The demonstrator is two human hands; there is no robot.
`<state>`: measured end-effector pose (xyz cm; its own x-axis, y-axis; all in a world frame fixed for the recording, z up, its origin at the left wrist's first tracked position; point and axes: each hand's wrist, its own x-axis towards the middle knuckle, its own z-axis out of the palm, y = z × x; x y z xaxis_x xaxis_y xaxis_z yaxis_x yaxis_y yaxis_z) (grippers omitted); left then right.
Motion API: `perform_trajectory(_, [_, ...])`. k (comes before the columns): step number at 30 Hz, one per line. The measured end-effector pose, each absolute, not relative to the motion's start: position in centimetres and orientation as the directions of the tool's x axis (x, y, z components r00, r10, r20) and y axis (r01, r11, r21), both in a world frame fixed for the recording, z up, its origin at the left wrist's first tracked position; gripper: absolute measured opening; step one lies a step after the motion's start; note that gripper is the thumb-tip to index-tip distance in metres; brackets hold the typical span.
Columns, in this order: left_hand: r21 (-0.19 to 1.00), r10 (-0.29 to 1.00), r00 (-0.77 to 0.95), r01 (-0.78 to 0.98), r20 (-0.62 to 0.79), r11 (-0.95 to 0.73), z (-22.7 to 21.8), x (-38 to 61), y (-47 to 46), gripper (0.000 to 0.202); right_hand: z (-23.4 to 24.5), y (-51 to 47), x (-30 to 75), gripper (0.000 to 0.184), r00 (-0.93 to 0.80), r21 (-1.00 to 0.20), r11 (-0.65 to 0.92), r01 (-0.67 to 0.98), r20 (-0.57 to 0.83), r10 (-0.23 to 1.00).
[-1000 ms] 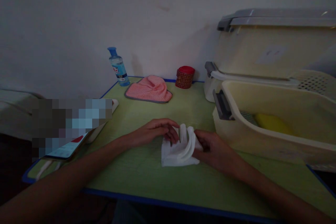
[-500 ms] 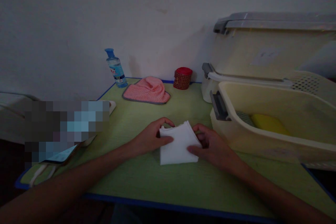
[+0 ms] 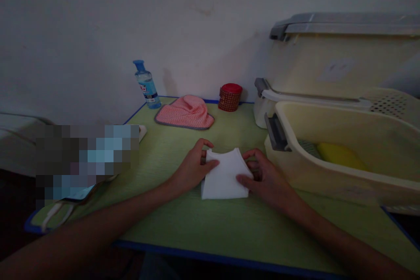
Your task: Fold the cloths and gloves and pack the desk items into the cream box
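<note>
A folded white cloth (image 3: 226, 179), possibly paper, stands on the green table top between my hands, its upper edge dipping in the middle. My left hand (image 3: 196, 162) pinches its upper left corner, thumb on the near face and fingers behind. On the right side, my right hand (image 3: 262, 174) grips the edge with the thumb in front; its other fingers are partly hidden behind the fold.
Behind lie a pink cloth (image 3: 185, 113), a blue bottle (image 3: 147, 85) and a red round container (image 3: 230, 97). A cream plastic bin (image 3: 323, 183) holding something yellow (image 3: 341, 156) stands right, with a lidded bin (image 3: 328, 61) behind. A blurred-out device (image 3: 78, 193) sits left.
The white piece's top edge has been drawn into a deeper curve, and its sides now lean inward at the top. My left hand has risen slightly and shifted right with the corner.
</note>
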<state>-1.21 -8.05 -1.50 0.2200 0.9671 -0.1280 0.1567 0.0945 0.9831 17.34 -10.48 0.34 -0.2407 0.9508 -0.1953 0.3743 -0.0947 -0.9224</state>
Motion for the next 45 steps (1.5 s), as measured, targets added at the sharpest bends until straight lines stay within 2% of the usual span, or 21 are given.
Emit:
perform_trajectory(7, [0.976,0.969,0.208,0.196,-0.131,0.090,-1.4,-1.0,-7.9,0.038,-0.3,-10.3,17.7,0.029,-0.233,-0.809,0.147,0.569,0.014,0.972])
perform_trajectory(10, [0.978,0.982,0.165,0.200,-0.090,0.056,-1.5,-1.1,-7.8,0.043,-0.6,-10.3,17.8,0.029,-0.247,-0.780,0.189,0.597,0.046,0.968])
perform_trajectory(12, [0.965,0.995,0.101,0.259,0.025,-0.051,-1.4,-1.2,-7.7,0.043,-0.6,-10.3,17.8,0.029,-0.253,-0.772,0.199,0.603,0.051,0.966])
perform_trajectory(14, [0.893,0.974,0.061,0.391,0.217,-0.223,-1.0,-1.5,-7.8,0.036,-0.6,-10.2,17.8,0.029,-0.255,-0.762,0.204,0.614,0.053,0.966])
perform_trajectory(16, [0.772,0.915,0.122,0.501,0.384,-0.391,-0.4,-1.6,-8.0,0.024,-0.4,-10.3,17.8,0.029,-0.262,-0.749,0.209,0.628,0.049,0.964])
perform_trajectory(18, [0.669,0.848,0.283,0.523,0.448,-0.528,0.2,-1.6,-8.6,0.017,-0.2,-10.4,17.8,0.026,-0.283,-0.724,0.232,0.650,0.053,0.958])
perform_trajectory(20, [0.587,0.771,0.483,0.506,0.414,-0.632,0.4,-1.4,-9.2,0.021,0.1,-10.5,17.8,0.021,-0.326,-0.668,0.305,0.679,0.098,0.940])
perform_trajectory(23, [0.449,0.665,0.702,0.522,0.256,-0.725,-0.2,-0.9,-10.0,0.040,0.2,-10.7,17.7,0.015,-0.392,-0.522,0.444,0.728,0.215,0.895])
perform_trajectory(26, [0.326,0.625,0.764,0.556,0.162,-0.765,-1.1,-0.7,-10.2,0.052,-0.1,-11.0,17.8,0.013,-0.439,-0.372,0.513,0.773,0.270,0.857])
perform_trajectory(29, [0.270,0.620,0.775,0.575,0.123,-0.772,-1.6,-0.7,-10.2,0.058,-0.4,-11.1,17.8,0.011,-0.460,-0.290,0.545,0.787,0.312,0.831])
perform_trajectory(33, [0.295,0.600,0.792,0.550,0.113,-0.781,-1.7,-0.9,-10.0,0.067,-0.2,-11.2,18.0,0.011,-0.549,-0.178,0.659,0.731,0.421,0.722])
perform_trajectory(37, [0.355,0.590,0.795,0.516,0.140,-0.779,-1.6,-1.0,-9.9,0.072,0.6,-11.4,18.1,0.015,-0.761,-0.063,0.811,0.582,0.311,0.570])
perform_trajectory(40, [0.374,0.589,0.799,0.514,0.119,-0.772,-1.5,-0.9,-9.8,0.079,1.1,-11.5,18.2,0.022,-0.799,-0.032,0.829,0.558,0.248,0.548])
perform_trajectory(45, [0.390,0.595,0.799,0.522,0.088,-0.759,-1.4,-0.9,-9.8,0.082,1.1,-11.5,18.1,0.026,-0.813,0.034,0.831,0.555,0.235,0.533])
